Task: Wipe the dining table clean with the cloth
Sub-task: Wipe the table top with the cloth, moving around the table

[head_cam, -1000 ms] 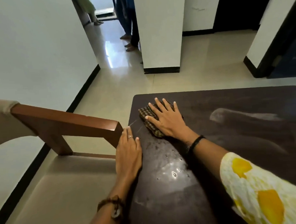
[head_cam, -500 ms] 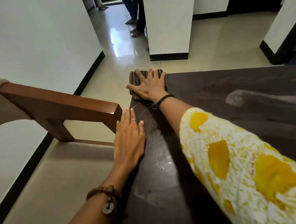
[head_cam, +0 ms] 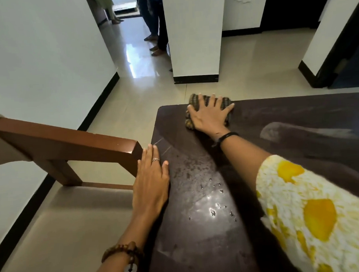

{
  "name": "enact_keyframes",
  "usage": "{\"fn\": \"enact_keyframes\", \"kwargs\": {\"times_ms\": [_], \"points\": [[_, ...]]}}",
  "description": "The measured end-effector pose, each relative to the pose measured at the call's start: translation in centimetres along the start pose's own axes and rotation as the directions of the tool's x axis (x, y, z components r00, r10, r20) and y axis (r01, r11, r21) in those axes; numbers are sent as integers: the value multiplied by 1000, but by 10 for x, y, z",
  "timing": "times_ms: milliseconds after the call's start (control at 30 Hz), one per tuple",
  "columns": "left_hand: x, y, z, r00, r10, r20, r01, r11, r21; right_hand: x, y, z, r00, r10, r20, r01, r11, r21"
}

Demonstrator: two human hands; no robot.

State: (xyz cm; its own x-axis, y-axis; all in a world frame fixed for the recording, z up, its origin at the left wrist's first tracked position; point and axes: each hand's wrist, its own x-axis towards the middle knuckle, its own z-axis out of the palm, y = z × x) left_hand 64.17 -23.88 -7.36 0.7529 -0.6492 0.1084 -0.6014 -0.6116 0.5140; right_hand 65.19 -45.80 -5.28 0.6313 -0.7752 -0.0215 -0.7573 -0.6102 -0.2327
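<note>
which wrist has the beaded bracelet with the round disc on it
The left wrist, nearest the camera at the table's left edge. Its bracelet is brown beads with a round disc. The right wrist, behind the hand pressing the checked cloth, wears only a thin black band.

The dining table (head_cam: pixel 260 194) is dark brown. On it, the cloth (head_cam: pixel 195 102) is checked brown and tan. Beside the table, the chair (head_cam: pixel 66 141) is reddish-brown. Over the table, the sleeve (head_cam: pixel 316 216) is white with yellow blotches.
</note>
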Motion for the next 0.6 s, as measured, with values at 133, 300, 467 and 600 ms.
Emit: {"fn": "enact_keyframes", "kwargs": {"times_ms": [133,300,467,600], "points": [[3,-3,2,1000,-2,1,2,999,-33,-16,-65,19,968,-248,36,248,969,-16],[3,-1,1,999,-38,14,39,998,-41,-20,-48,15,913,-403,66,404,915,8],[3,2,0,997,-74,3,74,997,-31,-4,59,-10,958,-285,5,286,958,-16],[4,2,1,997,-75,-23,75,997,1,-2,137,-31,999,-33,-17,33,999,22]]}}
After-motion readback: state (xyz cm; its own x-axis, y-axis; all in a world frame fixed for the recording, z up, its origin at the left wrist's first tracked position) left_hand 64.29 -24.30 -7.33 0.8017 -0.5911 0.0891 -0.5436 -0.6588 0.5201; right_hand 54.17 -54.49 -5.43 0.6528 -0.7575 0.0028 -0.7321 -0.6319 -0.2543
